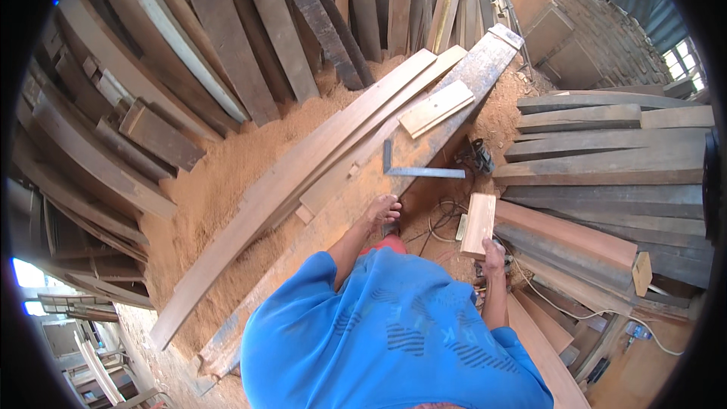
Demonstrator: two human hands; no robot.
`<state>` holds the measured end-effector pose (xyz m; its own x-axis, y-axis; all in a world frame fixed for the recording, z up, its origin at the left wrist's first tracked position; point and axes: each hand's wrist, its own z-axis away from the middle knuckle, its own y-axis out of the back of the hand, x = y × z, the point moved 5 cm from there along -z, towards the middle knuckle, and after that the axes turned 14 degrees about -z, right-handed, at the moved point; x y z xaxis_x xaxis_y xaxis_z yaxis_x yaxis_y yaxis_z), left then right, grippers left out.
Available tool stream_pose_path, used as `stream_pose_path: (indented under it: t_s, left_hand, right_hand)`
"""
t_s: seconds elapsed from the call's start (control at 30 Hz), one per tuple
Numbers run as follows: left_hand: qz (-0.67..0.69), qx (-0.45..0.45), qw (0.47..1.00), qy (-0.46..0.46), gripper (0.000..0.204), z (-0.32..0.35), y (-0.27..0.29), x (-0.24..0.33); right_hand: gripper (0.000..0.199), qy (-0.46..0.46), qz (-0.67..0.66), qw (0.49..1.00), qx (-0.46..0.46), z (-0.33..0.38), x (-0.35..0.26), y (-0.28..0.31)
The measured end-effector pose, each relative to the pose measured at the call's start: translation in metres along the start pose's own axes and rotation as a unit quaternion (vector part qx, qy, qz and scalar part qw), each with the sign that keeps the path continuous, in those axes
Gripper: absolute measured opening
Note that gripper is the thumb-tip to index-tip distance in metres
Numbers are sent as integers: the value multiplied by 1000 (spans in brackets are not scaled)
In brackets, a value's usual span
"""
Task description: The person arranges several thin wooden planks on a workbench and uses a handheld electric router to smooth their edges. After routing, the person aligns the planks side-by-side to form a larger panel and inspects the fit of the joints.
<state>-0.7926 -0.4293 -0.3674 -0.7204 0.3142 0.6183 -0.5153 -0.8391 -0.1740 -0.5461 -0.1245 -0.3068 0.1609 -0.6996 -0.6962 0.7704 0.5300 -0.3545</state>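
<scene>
Nearest to us, below the square (pixel 424 173), spreads a blue shirt (pixel 394 333) with dark stripes. Our right hand (pixel 494 257), to the right of the square and nearer than it, is closed on the lower end of a pale wood block (pixel 478 226); the block's other end points away from us, toward the level of the square. Our left hand (pixel 381 210) is just on the near side of the square, by the edge of the desk (pixel 485 76), loosely open with its fingers bent; we cannot tell whether it touches the wood.

The square itself, an L-shaped metal tool, lies on the desk, its long blade reaching past the edge on the right. To its right, lower down, we make out a dark tool (pixel 478 157), too small to name. Just beyond the square, a short pale board (pixel 437 108) with small dark spots lies across the desk.

Left of the square we see long planks (pixel 356 115), side by side, and past them heaped sawdust (pixel 219 182). Farther right of the square are stacked planks (pixel 606 159); well beyond it, tall boards (pixel 227 38) lean and a brick wall (pixel 606 23) rises.
</scene>
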Motion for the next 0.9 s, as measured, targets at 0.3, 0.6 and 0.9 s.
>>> stream_pose_path:
  t_s: [0.3, 0.6, 0.9]
  left_hand:
    - [158, -168, 963, -136, 63, 4, -23, 122]
    - [387, -157, 897, -147, 45, 5, 48, 126]
    - [176, 40, 936, -302, 75, 27, 71, 151]
  right_hand:
    - [41, 29, 119, 966, -228, -66, 12, -242]
    - [43, 28, 252, 866, -430, -36, 7, -353]
    - [45, -106, 91, 916, -376, -61, 22, -357]
